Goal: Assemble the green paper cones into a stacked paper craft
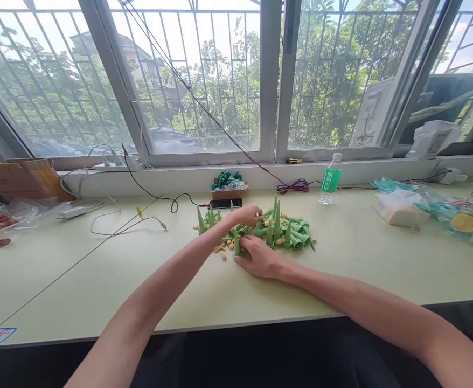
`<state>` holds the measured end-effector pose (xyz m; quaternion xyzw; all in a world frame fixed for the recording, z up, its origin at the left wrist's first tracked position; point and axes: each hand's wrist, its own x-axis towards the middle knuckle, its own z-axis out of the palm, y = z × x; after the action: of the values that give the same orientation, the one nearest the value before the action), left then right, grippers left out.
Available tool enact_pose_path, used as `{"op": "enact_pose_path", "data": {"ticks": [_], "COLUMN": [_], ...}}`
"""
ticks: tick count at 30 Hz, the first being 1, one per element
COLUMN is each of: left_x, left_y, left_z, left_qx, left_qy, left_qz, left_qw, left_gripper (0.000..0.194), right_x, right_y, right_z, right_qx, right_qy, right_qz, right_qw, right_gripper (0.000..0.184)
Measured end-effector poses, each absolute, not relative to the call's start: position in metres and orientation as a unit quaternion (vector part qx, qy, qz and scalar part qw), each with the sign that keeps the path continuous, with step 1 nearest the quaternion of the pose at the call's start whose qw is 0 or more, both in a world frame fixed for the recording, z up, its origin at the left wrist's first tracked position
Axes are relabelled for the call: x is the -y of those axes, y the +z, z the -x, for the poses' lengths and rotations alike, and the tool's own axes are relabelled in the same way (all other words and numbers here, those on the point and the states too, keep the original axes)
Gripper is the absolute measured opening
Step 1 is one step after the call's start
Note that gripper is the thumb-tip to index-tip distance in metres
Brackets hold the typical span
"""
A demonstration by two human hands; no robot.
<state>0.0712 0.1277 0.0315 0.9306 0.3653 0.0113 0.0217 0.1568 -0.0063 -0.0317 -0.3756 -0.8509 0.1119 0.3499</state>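
Observation:
A pile of green cone-shaped plastic parts (285,229) lies on the pale green table (99,280), some standing upright, others on their sides, with small yellow pieces (220,249) scattered among them. My left hand (244,214) reaches into the back of the pile with its fingers curled around something I cannot make out. My right hand (258,257) rests at the pile's near edge, fingers closed around the base of an upright green cone (237,245).
A black phone (225,203) and small cardboard box (229,192) lie behind the pile. A water bottle (331,179) stands to the right, plastic bags (422,207) farther right. Cables (139,215), a power strip (115,164) and cardboard (22,178) occupy the left.

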Motion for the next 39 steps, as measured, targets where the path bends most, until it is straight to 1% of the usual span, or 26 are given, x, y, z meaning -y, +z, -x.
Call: {"op": "enact_pose_path", "data": {"ticks": [6, 12, 18, 21, 23, 25, 28, 30, 33, 35, 36, 39], "left_x": [-0.116, -0.111, -0.098, -0.091, -0.086, -0.078, -0.065, -0.056, -0.045, -0.04, -0.038, -0.033], "left_y": [0.038, 0.04, 0.047, 0.047, 0.042, 0.036, 0.027, 0.023, 0.02, 0.018, 0.017, 0.013], "left_z": [-0.064, -0.055, -0.049, -0.039, -0.029, -0.018, -0.002, 0.005, 0.012, 0.012, 0.012, 0.006], "left_qx": [-0.384, -0.384, -0.381, -0.37, -0.324, -0.286, -0.283, -0.291, -0.309, -0.308, -0.305, -0.313], "left_qy": [-0.004, 0.005, 0.038, 0.085, 0.176, 0.252, 0.333, 0.362, 0.407, 0.409, 0.4, 0.382], "left_qz": [-0.923, -0.923, -0.923, -0.924, -0.929, -0.923, -0.899, -0.885, -0.855, -0.852, -0.857, -0.859], "left_qw": [0.021, 0.033, 0.045, 0.045, 0.047, 0.045, 0.025, 0.036, 0.088, 0.109, 0.115, 0.132], "left_gripper": [0.03, 0.042, 0.038, 0.034, 0.028, 0.026, 0.026, 0.031, 0.041, 0.045, 0.044, 0.032], "right_x": [0.006, 0.008, 0.01, 0.011, 0.01, 0.01, 0.01, 0.011, 0.011, 0.011, 0.01, 0.008], "right_y": [-0.032, -0.03, -0.029, -0.029, -0.03, -0.03, -0.028, -0.026, -0.025, -0.026, -0.027, -0.03], "right_z": [-0.156, -0.157, -0.157, -0.158, -0.158, -0.158, -0.158, -0.158, -0.158, -0.158, -0.158, -0.158], "right_qx": [0.849, 0.841, 0.832, 0.823, 0.818, 0.812, 0.801, 0.794, 0.788, 0.79, 0.793, 0.797], "right_qy": [0.104, 0.116, 0.127, 0.126, 0.123, 0.119, 0.115, 0.116, 0.122, 0.124, 0.125, 0.13], "right_qz": [0.381, 0.384, 0.396, 0.412, 0.418, 0.425, 0.44, 0.446, 0.446, 0.437, 0.432, 0.424], "right_qw": [0.351, 0.363, 0.367, 0.371, 0.376, 0.382, 0.39, 0.398, 0.407, 0.411, 0.411, 0.412], "right_gripper": [0.021, 0.025, 0.022, 0.019, 0.017, 0.016, 0.017, 0.018, 0.019, 0.019, 0.019, 0.021]}}
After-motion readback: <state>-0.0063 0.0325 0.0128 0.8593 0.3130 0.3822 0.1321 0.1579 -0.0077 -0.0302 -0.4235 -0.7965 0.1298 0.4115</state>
